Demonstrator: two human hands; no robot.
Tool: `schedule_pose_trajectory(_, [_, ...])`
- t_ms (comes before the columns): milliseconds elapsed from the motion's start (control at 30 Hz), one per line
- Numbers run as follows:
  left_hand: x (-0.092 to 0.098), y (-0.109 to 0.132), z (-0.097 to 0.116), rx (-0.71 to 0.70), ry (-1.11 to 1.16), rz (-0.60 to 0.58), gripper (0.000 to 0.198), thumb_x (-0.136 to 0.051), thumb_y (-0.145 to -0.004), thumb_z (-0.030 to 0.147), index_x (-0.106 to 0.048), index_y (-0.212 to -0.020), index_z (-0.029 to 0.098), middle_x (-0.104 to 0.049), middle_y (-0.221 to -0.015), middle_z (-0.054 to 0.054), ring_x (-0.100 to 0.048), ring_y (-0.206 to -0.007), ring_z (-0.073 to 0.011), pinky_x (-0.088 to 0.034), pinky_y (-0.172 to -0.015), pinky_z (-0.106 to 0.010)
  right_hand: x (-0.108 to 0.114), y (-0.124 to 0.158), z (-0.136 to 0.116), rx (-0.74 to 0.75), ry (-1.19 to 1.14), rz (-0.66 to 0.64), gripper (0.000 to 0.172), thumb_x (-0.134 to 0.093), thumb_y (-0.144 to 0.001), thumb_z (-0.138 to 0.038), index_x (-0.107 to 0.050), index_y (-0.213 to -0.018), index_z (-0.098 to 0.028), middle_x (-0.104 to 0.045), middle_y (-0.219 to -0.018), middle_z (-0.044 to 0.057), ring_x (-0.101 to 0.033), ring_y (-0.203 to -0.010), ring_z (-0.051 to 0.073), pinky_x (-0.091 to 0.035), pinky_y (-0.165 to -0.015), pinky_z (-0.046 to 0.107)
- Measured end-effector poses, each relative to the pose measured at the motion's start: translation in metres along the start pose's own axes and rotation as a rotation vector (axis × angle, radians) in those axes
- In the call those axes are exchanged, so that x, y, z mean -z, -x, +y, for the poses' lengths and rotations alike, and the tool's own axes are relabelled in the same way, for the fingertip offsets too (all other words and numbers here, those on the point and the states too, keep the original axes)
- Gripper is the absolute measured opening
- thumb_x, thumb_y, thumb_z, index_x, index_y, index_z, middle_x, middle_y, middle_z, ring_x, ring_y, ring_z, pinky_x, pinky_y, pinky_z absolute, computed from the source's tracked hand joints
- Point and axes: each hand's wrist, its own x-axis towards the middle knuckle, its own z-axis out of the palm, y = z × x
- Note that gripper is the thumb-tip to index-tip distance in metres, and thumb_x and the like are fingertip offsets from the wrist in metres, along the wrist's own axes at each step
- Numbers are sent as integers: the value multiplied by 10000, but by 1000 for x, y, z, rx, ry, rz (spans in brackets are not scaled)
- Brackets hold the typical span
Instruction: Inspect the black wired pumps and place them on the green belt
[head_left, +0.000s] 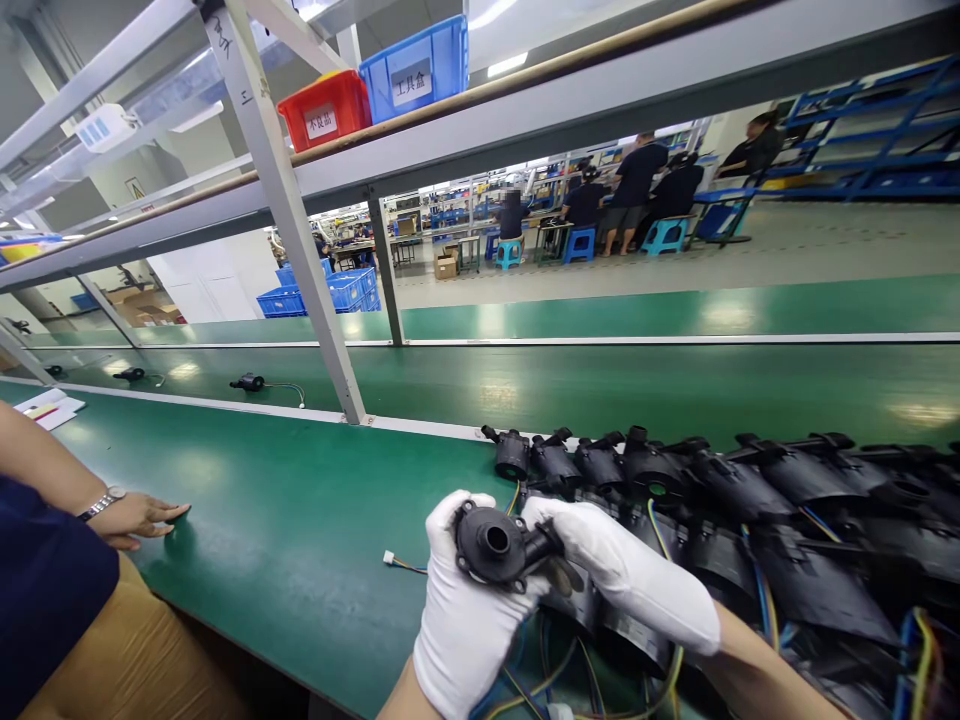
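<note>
Both my hands wear white gloves and hold one small black pump (499, 545) with a round port facing me. My left hand (461, 620) cups its body from below and the left. My right hand (630, 575) grips its nozzle side from the right. Coloured wires hang under the pump, and a white connector (388, 558) on a wire lies on the green bench mat (300, 500) just left of my hands. A pile of several identical black pumps (712, 500) with wires lies right behind and to the right of my hands.
A co-worker's hand (139, 518) with a wristwatch rests on the mat at the left. A green conveyor belt (600, 385) runs behind the bench, carrying single pumps (247, 382). A slanted frame post (300, 230) stands ahead. Red (324, 108) and blue (416, 65) bins sit on the overhead shelf.
</note>
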Motion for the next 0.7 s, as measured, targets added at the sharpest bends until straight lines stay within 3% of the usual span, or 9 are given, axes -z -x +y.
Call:
schedule_pose_trajectory(67, [2, -1, 1, -35, -57, 7, 742, -756, -757, 180, -285, -1320, 286, -521, -1281, -93, -619, -1130, -210, -539, -964, -362, -1, -1, -1, -41, 57, -11, 645, -326, -846, -826, -402, -646, -218, -480, -593, -6, -426, -560, 154, -365, -536, 270])
schedule_pose_trajectory(133, [11, -3, 3, -141, -181, -30, 801, -778, -764, 240, -267, -1377, 295, -471, -1378, -122, -571, -1232, -248, -499, -1042, -419, 1, 1, -1, -39, 112, -41, 482, -458, -864, -656, -458, -675, -213, -555, -632, 16, -498, -592, 172, -407, -558, 279])
schedule_pose_trajectory(233, [38, -11, -1, -329, -414, -110, 974, -789, -768, 306, -141, -1496, 306, -296, -1552, -162, -360, -1435, -314, -335, -1180, -524, 9, 8, -1, 127, 161, -84, 276, -553, -854, -460, -591, -772, -200, -670, -778, 64, -608, -712, 208, -495, -675, 318])
schedule_pose_trajectory(333, [74, -25, -20, -297, -474, -38, 1008, -771, -782, 471, -109, -1522, 297, -257, -1582, -170, -315, -1458, -327, -271, -1200, -570, 16, 15, 1, 224, 82, -98, 305, -613, -867, -506, -664, -880, -206, -715, -909, 82, -658, -811, 226, -530, -754, 332])
schedule_pose_trajectory(433, [103, -41, -51, -225, -413, 52, 817, -555, -884, 632, -187, -1510, 258, -333, -1550, -168, -369, -1429, -310, -290, -1192, -559, 16, 12, 4, 97, -126, 81, 465, -588, -860, -662, -624, -777, -206, -689, -788, 63, -648, -726, 222, -533, -686, 332])
schedule_pose_trajectory(533, [117, -53, -79, -165, -427, 234, 573, -375, -986, 557, -295, -1449, 230, -455, -1444, -168, -489, -1331, -277, -378, -1138, -525, 11, -5, 8, -35, -493, 293, 568, -471, -867, -754, -508, -685, -218, -543, -533, -3, -530, -478, 164, -491, -517, 308])
schedule_pose_trajectory(600, [120, -57, -91, -136, -441, 317, 500, -356, -1006, 495, -317, -1421, 219, -491, -1379, -174, -532, -1275, -277, -407, -1102, -538, 15, -20, 9, -62, -652, 386, 560, -512, -835, -756, -434, -670, -226, -481, -488, -34, -448, -398, 124, -433, -417, 264])
schedule_pose_trajectory(700, [119, -56, -99, -140, -462, 328, 462, -415, -997, 441, -352, -1398, 221, -519, -1345, -162, -546, -1250, -281, -408, -1094, -550, 39, -40, 4, -58, -638, 491, 544, -647, -783, -685, -373, -665, -231, -522, -542, -26, -452, -411, 100, -407, -381, 220])
